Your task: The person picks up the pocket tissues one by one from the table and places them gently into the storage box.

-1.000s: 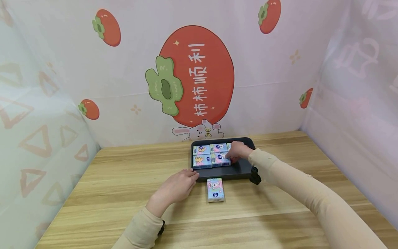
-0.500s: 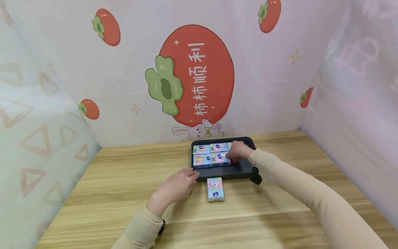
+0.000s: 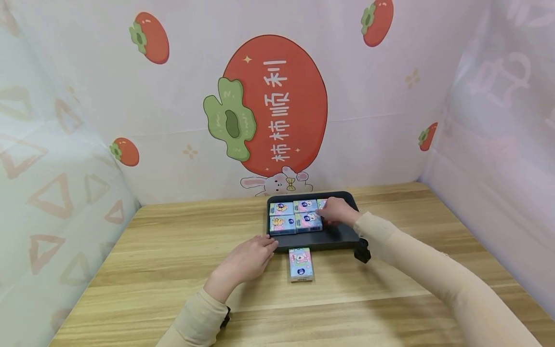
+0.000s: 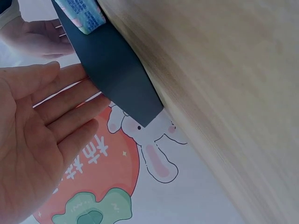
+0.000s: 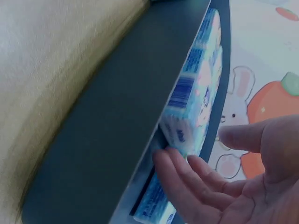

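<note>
Small tissue packs with cartoon prints lie in a dark tray (image 3: 336, 236). Its front row has a left pack (image 3: 282, 224) and a right pack (image 3: 309, 221). Two more stand behind them, and a third back pack (image 3: 321, 204) is mostly hidden by my right hand (image 3: 339, 212). That hand's fingers are loosely bent at the end of the right front pack (image 5: 184, 116), thumb apart, gripping nothing. My left hand (image 3: 248, 259) lies with straight fingers at the tray's front left corner, also in the left wrist view. Another tissue pack (image 3: 300, 264) rests on the table before the tray.
The wooden table (image 3: 173, 250) runs up to a back wall cloth (image 3: 182, 178) printed with persimmons and a rabbit. Similar cloth hangs at both sides. A black wrist camera (image 3: 362, 250) under my right sleeve overlaps the tray's front right corner.
My right hand has eased off the right front tissue pack and drawn slightly to the right, with its sleeve and wrist camera. The left hand and the packs stay where they were.
</note>
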Available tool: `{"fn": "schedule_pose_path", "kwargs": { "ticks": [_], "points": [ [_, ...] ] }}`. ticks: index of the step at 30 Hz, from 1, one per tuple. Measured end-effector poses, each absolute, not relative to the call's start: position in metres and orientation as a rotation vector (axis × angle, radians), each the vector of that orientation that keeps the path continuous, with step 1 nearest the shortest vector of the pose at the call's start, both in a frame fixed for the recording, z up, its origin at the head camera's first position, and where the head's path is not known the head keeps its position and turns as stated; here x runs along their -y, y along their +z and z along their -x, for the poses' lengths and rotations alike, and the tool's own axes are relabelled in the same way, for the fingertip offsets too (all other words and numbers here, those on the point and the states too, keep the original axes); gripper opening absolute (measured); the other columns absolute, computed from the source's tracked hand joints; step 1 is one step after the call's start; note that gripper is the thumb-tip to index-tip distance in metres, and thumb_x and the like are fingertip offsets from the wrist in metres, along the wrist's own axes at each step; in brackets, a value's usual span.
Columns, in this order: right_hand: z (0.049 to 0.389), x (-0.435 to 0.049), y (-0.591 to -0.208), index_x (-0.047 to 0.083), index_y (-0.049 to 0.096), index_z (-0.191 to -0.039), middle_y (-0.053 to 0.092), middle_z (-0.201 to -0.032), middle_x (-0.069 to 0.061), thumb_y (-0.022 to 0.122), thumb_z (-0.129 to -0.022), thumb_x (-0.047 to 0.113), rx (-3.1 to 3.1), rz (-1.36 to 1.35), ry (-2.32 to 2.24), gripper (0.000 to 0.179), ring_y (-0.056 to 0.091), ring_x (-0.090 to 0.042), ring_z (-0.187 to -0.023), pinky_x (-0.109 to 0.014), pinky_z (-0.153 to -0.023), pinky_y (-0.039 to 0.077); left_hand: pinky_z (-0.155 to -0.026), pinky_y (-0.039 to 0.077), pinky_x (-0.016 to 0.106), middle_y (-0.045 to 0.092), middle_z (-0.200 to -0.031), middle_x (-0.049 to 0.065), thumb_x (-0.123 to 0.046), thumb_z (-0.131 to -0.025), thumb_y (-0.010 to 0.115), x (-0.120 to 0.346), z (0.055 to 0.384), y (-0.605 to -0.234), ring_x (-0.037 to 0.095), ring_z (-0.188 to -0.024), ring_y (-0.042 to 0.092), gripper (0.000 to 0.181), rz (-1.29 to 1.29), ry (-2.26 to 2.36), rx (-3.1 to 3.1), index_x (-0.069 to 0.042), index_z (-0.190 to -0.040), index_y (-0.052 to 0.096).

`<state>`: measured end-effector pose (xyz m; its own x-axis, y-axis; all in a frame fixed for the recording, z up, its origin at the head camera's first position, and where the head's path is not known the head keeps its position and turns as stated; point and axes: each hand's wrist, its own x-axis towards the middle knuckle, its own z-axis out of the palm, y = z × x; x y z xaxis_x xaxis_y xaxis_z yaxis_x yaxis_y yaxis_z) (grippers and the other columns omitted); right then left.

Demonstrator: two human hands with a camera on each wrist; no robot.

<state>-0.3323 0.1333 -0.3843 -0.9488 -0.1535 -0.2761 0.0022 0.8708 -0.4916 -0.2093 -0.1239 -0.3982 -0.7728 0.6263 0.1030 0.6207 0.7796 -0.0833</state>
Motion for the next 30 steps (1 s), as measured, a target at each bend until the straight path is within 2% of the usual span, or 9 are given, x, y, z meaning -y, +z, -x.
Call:
{"fn": "schedule_pose_path", "kwargs": {
  "ticks": [6,9,14,18,30],
  "points": [
    [0.313,-0.133,-0.378,0.0,0.065,-0.104,0.062,-0.084,-0.007,0.057,-0.094,0.036,-2.877,0.235,-0.712,0.038,0.054,-0.018,-0.07,-0.024,-0.054,0.042,-0.107,0.044,0.04,0.062,-0.126,0.013,-0.018,-0.097,0.053,0.124,0.209,-0.398,0.027,-0.121,0.056,0.032,0.991,0.073,2.857,-0.004,-0.124,0.062],
    [0.302,-0.132,-0.375,0.001,0.061,-0.106,0.065,-0.091,-0.008,0.058,-0.093,0.036,-2.895,0.27,-0.743,0.037,0.055,-0.018,-0.074,-0.024,-0.057,0.045,-0.106,0.045,0.04,0.062,-0.125,0.013,-0.017,-0.096,0.054,0.124,0.208,-0.398,0.027,-0.12,0.057,0.032,0.995,0.064,2.853,-0.003,-0.123,0.063],
    [0.285,-0.13,-0.373,0.004,0.058,-0.104,0.067,-0.09,-0.008,0.062,-0.091,0.033,-2.895,0.309,-0.833,0.032,0.058,-0.018,-0.076,-0.029,-0.063,0.053,-0.106,0.045,0.041,0.062,-0.126,0.014,-0.017,-0.096,0.054,0.124,0.207,-0.398,0.028,-0.121,0.056,0.032,0.995,0.042,2.862,-0.002,-0.123,0.062],
    [0.272,-0.131,-0.372,0.005,0.059,-0.104,0.066,-0.093,-0.007,0.063,-0.09,0.032,-2.903,0.341,-0.874,0.031,0.058,-0.017,-0.077,-0.03,-0.068,0.055,-0.106,0.045,0.041,0.062,-0.126,0.014,-0.016,-0.096,0.054,0.124,0.207,-0.398,0.028,-0.121,0.056,0.032,0.995,0.043,2.862,-0.002,-0.123,0.062],
    [0.242,-0.128,-0.369,0.012,0.061,-0.094,0.063,-0.081,0.001,0.067,-0.087,0.033,-2.903,0.454,-0.904,0.023,0.057,-0.011,-0.071,-0.024,-0.061,0.051,-0.107,0.044,0.041,0.061,-0.127,0.014,-0.018,-0.097,0.052,0.124,0.207,-0.396,0.027,-0.122,0.055,0.033,0.996,0.056,2.868,-0.003,-0.125,0.061]
  ]
}}
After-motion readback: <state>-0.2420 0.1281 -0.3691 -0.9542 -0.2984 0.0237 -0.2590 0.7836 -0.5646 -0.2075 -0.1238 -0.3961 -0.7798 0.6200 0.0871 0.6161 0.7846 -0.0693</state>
